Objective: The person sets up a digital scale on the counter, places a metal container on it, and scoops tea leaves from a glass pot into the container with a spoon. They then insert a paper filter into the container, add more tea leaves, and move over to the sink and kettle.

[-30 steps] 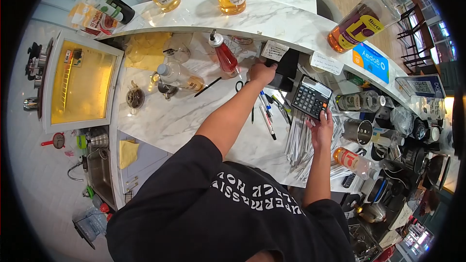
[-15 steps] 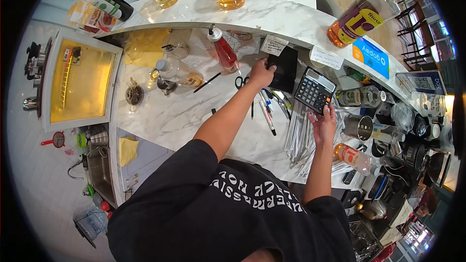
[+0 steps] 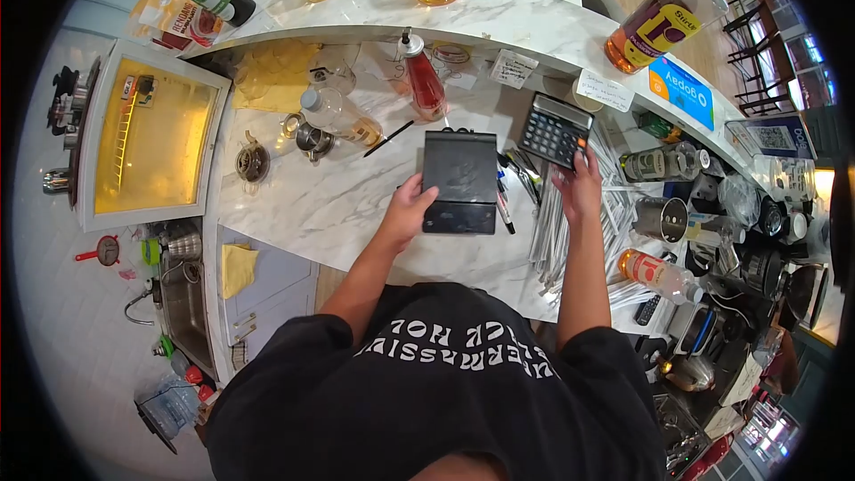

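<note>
1. The main risk lies at the left hand [image 3: 410, 214]: it grips the flat black device [image 3: 460, 169] by one side edge only, so the far side, well beyond the fingertips, could dip or swing if the pinch loosened.
2. The pens [image 3: 506, 205] lie just past that far side, between the two hands; a sideways push of the device might roll or scatter them.
3. The calculator [image 3: 556, 132] is held by its near corner, most of its body reaching out ahead of the right fingers. A weak pinch there could let it twist or drop, or a thumb might press a key by accident.
4. Beneath and beside the right hand [image 3: 580, 185], loose white sticks [image 3: 565, 236] cover the counter [image 3: 303, 214]; a low wrist might drag some along.
5. Left arm: reaches forward, elbow bent, thumb over the device's top edge, the other fingers curled at its side, pinching it.
6. Right arm: reaches forward, fingers pinching the calculator's corner. How far they wrap underneath, I cannot tell.
</note>
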`<state>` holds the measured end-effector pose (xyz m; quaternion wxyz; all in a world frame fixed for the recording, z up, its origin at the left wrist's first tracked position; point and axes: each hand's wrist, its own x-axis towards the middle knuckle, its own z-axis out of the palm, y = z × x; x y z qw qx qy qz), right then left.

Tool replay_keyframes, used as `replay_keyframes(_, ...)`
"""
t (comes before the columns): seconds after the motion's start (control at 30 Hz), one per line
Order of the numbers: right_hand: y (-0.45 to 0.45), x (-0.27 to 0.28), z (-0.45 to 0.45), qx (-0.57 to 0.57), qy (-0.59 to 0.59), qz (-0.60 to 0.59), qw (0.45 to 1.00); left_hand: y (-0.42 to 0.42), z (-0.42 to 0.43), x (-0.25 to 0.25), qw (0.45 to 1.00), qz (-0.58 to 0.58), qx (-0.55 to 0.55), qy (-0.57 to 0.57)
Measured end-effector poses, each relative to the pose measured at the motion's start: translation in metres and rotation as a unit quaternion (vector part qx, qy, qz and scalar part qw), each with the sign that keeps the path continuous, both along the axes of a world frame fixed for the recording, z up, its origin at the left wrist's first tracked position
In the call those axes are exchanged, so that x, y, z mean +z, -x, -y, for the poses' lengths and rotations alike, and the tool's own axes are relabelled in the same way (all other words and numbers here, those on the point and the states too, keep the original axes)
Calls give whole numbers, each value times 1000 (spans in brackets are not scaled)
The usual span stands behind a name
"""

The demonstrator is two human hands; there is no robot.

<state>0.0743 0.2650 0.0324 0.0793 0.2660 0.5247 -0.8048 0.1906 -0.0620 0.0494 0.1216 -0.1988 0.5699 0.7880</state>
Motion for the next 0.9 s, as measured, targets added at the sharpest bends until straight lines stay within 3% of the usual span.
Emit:
replay_keyframes(0.5, 107, -79, 66, 28, 21, 32, 999, -56, 41, 2, 1000, 13, 17, -3)
replay_keyframes(0.6, 109, -80, 70, 2, -18, 23, 1000, -60, 42, -1, 999, 26, 12, -15)
replay_keyframes(0.8, 111, -84, 69, 50, -243, -9, 969, -67, 43, -1, 999, 33, 21, -14)
replay_keyframes(0.9, 118, -105, 64, 38, -265, -18, 963, -69, 43, 7, 999, 23, 25, -13)
